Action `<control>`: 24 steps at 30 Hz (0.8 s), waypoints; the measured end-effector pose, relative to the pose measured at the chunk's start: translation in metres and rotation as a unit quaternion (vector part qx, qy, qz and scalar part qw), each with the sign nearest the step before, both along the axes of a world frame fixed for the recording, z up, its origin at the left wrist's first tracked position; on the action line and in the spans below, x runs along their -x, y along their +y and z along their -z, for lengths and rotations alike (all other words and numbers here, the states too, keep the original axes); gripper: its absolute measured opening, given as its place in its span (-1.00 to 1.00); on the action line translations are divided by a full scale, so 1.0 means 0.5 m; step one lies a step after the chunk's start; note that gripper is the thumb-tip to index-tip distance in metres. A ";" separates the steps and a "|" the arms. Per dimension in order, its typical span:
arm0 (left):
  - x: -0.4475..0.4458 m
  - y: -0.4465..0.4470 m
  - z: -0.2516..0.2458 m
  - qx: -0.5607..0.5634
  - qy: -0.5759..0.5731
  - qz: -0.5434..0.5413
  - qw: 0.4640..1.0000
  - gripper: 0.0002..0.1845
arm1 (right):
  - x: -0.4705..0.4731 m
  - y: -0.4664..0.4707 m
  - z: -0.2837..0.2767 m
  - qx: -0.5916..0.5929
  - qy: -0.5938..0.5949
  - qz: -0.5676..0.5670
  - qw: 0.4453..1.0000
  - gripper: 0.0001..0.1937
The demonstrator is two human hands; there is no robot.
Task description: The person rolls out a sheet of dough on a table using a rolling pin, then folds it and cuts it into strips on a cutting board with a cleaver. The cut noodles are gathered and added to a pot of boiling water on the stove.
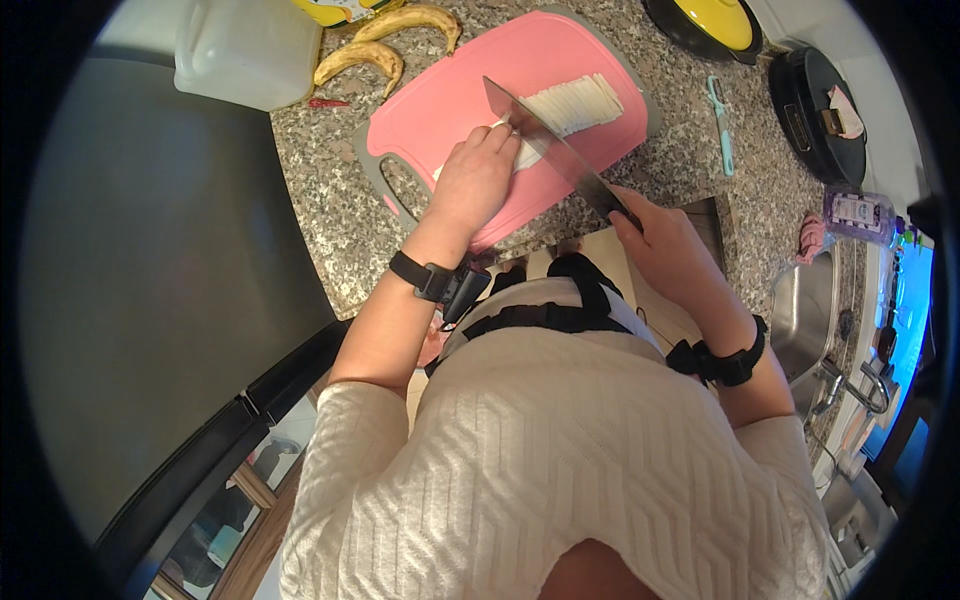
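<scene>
A pink cutting board with a grey rim lies on the granite counter. My right hand grips the handle of a broad-bladed cleaver, its blade angled up and left across the board. Beside the blade, my left hand presses down on a white food piece, fingertips curled close to the steel. My palm hides most of that piece, and one end shows at its left. On the blade's far side, thin white slices lie in an overlapping row; I cannot tell which food they are.
Two bananas, a red chili pepper and a whitish plastic container are at upper left. A light-blue peeler, black round appliance and yellow-lidded pot stand right. Further right are a purple bottle and metal sink.
</scene>
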State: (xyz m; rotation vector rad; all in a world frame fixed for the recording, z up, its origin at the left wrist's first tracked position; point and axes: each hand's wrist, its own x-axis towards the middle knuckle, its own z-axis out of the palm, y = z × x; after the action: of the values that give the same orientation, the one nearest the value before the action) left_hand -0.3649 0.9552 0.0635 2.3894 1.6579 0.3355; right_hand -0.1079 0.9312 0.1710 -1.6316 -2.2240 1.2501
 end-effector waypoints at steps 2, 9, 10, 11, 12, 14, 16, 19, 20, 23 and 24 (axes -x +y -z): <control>-0.001 0.001 0.001 -0.003 0.003 0.003 1.000 -0.58 | 0.006 0.003 0.020 -0.024 0.014 -0.001 1.000 -0.63; -0.001 -0.004 0.011 -0.009 -0.005 -0.013 1.000 -0.60 | 0.118 0.076 0.127 -0.103 0.051 0.015 0.993 -0.68; 0.003 -0.009 0.012 -0.020 -0.020 -0.010 1.000 -0.62 | 0.121 0.084 0.126 -0.091 0.061 0.012 0.994 -0.68; 0.006 -0.013 0.013 -0.031 -0.034 -0.006 0.999 -0.63 | 0.118 0.091 0.120 -0.075 0.063 0.020 0.995 -0.69; 0.010 -0.013 0.014 -0.044 -0.041 -0.007 0.998 -0.65 | 0.110 0.092 0.109 -0.101 0.078 0.025 0.992 -0.69; 0.014 -0.023 0.018 -0.034 -0.051 -0.022 0.998 -0.67 | 0.077 0.061 0.074 -0.126 0.092 0.043 0.987 -0.68; 0.016 -0.025 0.021 -0.063 -0.058 -0.015 0.996 -0.69 | 0.046 0.046 0.037 -0.075 0.058 0.033 0.995 -0.67; 0.016 -0.020 0.022 -0.059 -0.048 -0.011 0.997 -0.70 | 0.029 0.021 0.007 -0.068 0.037 0.015 0.997 -0.65; 0.015 -0.019 0.021 -0.055 -0.044 -0.009 0.997 -0.70 | 0.028 0.013 0.003 -0.077 0.038 0.008 0.996 -0.65; 0.015 -0.014 0.014 -0.038 -0.020 -0.002 0.999 -0.67 | 0.033 -0.001 0.003 -0.039 0.020 0.011 0.999 -0.64; 0.015 -0.013 0.012 -0.034 -0.018 -0.001 0.999 -0.67 | 0.033 -0.004 0.004 -0.050 0.038 0.000 0.998 -0.65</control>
State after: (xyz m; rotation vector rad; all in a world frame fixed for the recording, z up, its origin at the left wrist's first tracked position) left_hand -0.3724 0.9486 0.0574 2.4166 1.6581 0.4388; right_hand -0.1246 0.9293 0.1691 -1.5233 -2.2022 1.1608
